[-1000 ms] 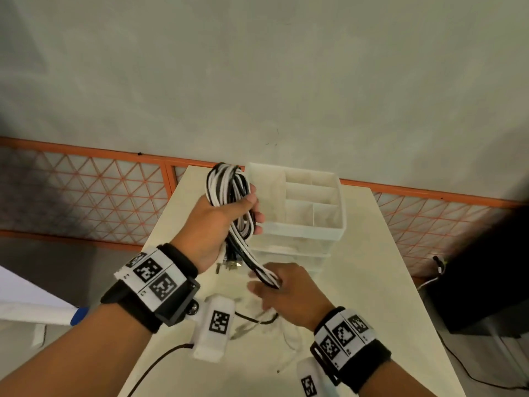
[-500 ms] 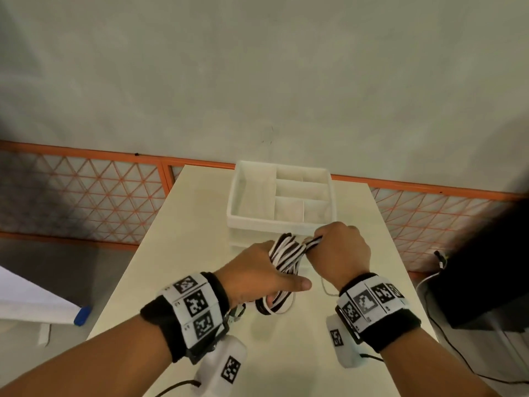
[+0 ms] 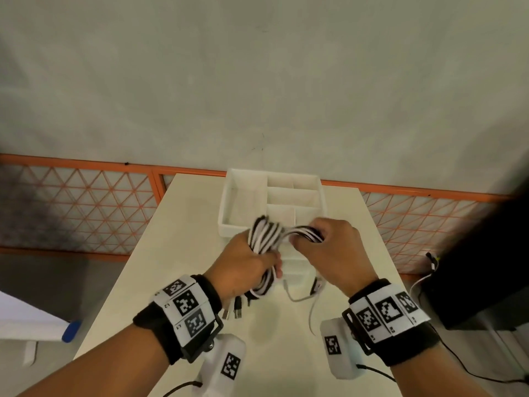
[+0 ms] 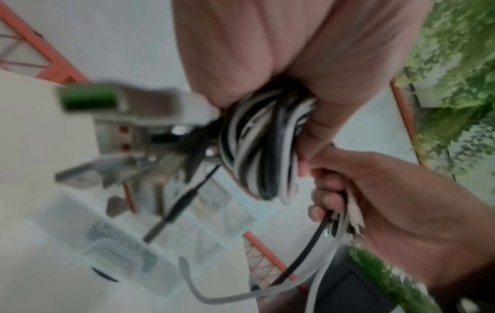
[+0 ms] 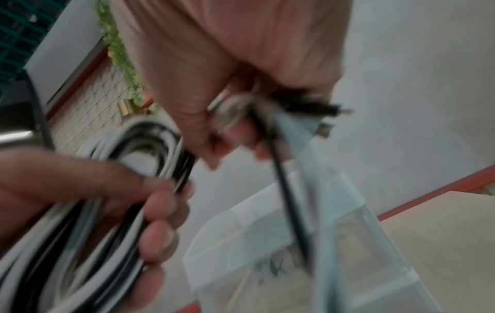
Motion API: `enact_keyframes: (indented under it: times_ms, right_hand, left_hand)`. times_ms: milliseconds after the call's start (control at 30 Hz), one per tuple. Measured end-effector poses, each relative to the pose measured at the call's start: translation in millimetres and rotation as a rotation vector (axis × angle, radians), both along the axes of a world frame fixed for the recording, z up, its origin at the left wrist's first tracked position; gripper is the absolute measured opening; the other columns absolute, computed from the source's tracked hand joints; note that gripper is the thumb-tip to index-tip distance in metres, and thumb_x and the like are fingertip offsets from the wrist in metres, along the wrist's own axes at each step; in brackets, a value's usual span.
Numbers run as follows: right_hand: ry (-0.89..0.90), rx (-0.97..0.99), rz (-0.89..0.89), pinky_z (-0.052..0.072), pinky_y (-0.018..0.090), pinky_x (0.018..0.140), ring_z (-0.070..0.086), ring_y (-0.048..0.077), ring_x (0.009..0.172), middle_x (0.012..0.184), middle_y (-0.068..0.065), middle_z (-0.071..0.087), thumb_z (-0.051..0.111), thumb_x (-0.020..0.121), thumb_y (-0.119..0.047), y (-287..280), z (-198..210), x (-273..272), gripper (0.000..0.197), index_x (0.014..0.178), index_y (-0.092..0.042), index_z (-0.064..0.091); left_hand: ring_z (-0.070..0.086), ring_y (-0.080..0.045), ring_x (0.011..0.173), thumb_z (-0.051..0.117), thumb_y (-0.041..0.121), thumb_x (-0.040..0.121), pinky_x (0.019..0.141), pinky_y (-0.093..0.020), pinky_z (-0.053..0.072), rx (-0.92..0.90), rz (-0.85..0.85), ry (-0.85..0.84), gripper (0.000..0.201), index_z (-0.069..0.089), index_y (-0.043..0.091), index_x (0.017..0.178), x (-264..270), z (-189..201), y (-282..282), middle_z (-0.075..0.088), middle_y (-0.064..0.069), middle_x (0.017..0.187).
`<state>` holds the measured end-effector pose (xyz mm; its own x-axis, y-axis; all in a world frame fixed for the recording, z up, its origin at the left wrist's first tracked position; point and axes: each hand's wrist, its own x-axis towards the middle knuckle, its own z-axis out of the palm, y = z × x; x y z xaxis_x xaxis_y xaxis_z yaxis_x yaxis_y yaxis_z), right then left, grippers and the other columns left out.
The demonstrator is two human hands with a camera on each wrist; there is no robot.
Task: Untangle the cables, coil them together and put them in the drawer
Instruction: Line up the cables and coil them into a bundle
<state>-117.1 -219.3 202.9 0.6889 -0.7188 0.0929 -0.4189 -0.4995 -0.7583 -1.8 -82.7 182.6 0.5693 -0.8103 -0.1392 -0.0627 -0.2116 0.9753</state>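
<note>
The left hand (image 3: 243, 267) grips the coil of black and white cables (image 3: 264, 239) above the bench (image 3: 177, 253), at 6 o'clock from the open white drawer (image 3: 229, 202). The right hand (image 3: 335, 253), at 3 o'clock of the coil, pinches the loose cable ends.

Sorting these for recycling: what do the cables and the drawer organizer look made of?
Cables: flexible black and white plastic or rubber jackets, slightly glossy, bending in tight loops; metal-looking plug tips. Drawer organizer: rigid translucent white plastic, seemingly; its thin walls let light through.
</note>
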Motion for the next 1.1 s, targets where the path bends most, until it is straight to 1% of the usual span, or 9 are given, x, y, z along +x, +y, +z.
enact_keyframes:
  times_ms: [167, 300, 367, 467, 533, 667, 767, 867, 1100]
  right_hand:
    - [-0.255, 0.121, 0.045, 0.061, 0.046, 0.073, 0.071, 0.025, 0.068, 0.071, 0.006, 0.074, 0.074, 0.09, -0.022, 6, 2, -4, 0.005, 0.087, -0.024, 0.077]
    - [-0.394, -0.196, 0.143, 0.046, 0.018, 0.055, 0.058, 0.007, 0.058, 0.069, -0.005, 0.064, 0.06, 0.098, -0.011, 42, -16, 10, 0.012, 0.095, -0.014, 0.071]
    - [-0.397, -0.323, 0.167, 0.04, 0.01, 0.063, 0.051, 0.0, 0.065, 0.077, -0.005, 0.058, 0.052, 0.096, -0.005, 59, -29, 17, 0.017, 0.099, -0.007, 0.068]
    - [-0.322, -0.387, 0.214, 0.052, 0.034, 0.081, 0.061, 0.015, 0.092, 0.108, 0.002, 0.066, 0.045, 0.097, -0.01, 68, -45, 21, 0.034, 0.123, -0.007, 0.065]
    - [-0.326, -0.361, 0.281, 0.052, 0.041, 0.092, 0.058, 0.017, 0.112, 0.13, 0.0, 0.06, 0.044, 0.097, -0.011, 70, -48, 18, 0.042, 0.136, -0.01, 0.059]
    - [-0.333, -0.149, 0.381, 0.041, 0.03, 0.112, 0.041, 0.011, 0.14, 0.157, -0.009, 0.034, 0.048, 0.097, -0.021, 73, -44, 13, 0.048, 0.145, -0.02, 0.05]
    - [-0.377, -0.029, 0.224, 0.037, 0.006, 0.102, 0.041, -0.004, 0.135, 0.145, -0.007, 0.045, 0.055, 0.1, -0.033, 68, -36, 14, 0.024, 0.121, -0.023, 0.064]
    - [-0.393, 0.034, 0.276, 0.048, 0.013, 0.089, 0.06, 0.004, 0.113, 0.123, -0.01, 0.061, 0.062, 0.098, -0.028, 58, -34, 17, 0.019, 0.115, -0.021, 0.067]
    - [-0.389, 0.086, 0.332, 0.052, 0.014, 0.083, 0.061, 0.003, 0.106, 0.123, -0.005, 0.055, 0.061, 0.097, -0.012, 63, -43, 17, 0.037, 0.131, -0.025, 0.061]
  left_hand:
    - [0.069, -0.026, 0.071, 0.07, 0.041, 0.087, 0.077, -0.041, 0.056, -0.079, 0.157, 0.209, 0.029, 0.069, 0.013, 0.083, 5, 4, -2, 0.068, -0.009, 0.072]
    - [0.074, -0.024, 0.082, 0.065, 0.069, 0.068, 0.074, -0.032, 0.057, -0.081, 0.098, 0.301, 0.061, 0.073, 0.014, 0.092, -8, 10, -6, 0.076, -0.009, 0.085]
    - [0.075, -0.022, 0.089, 0.068, 0.067, 0.068, 0.077, -0.032, 0.057, -0.096, 0.104, 0.404, 0.066, 0.075, 0.009, 0.097, -10, 12, -7, 0.078, -0.011, 0.092]
    - [0.075, -0.026, 0.096, 0.077, 0.058, 0.07, 0.085, -0.037, 0.057, -0.132, 0.182, 0.605, 0.066, 0.073, 0.004, 0.108, -6, 15, -7, 0.077, -0.014, 0.103]
    - [0.075, -0.027, 0.088, 0.075, 0.048, 0.078, 0.072, -0.034, 0.06, -0.171, 0.25, 0.621, 0.055, 0.071, 0.001, 0.106, -3, 18, -5, 0.076, -0.014, 0.098]
    - [0.073, -0.026, 0.078, 0.071, 0.042, 0.085, 0.066, -0.035, 0.059, -0.227, 0.277, 0.581, 0.04, 0.072, 0.005, 0.101, -1, 18, -1, 0.074, -0.013, 0.087]
    - [0.073, -0.02, 0.071, 0.07, 0.039, 0.086, 0.06, -0.029, 0.057, -0.259, 0.23, 0.546, 0.033, 0.072, 0.007, 0.095, 0, 20, 2, 0.074, -0.009, 0.077]
    - [0.075, -0.019, 0.074, 0.069, 0.035, 0.085, 0.06, -0.029, 0.058, -0.282, 0.187, 0.527, 0.038, 0.071, 0.0, 0.101, -2, 23, 4, 0.075, -0.01, 0.08]
    - [0.073, -0.027, 0.08, 0.076, 0.033, 0.078, 0.071, -0.041, 0.06, -0.28, 0.146, 0.409, 0.034, 0.07, 0.004, 0.095, -5, 22, 8, 0.072, -0.013, 0.082]
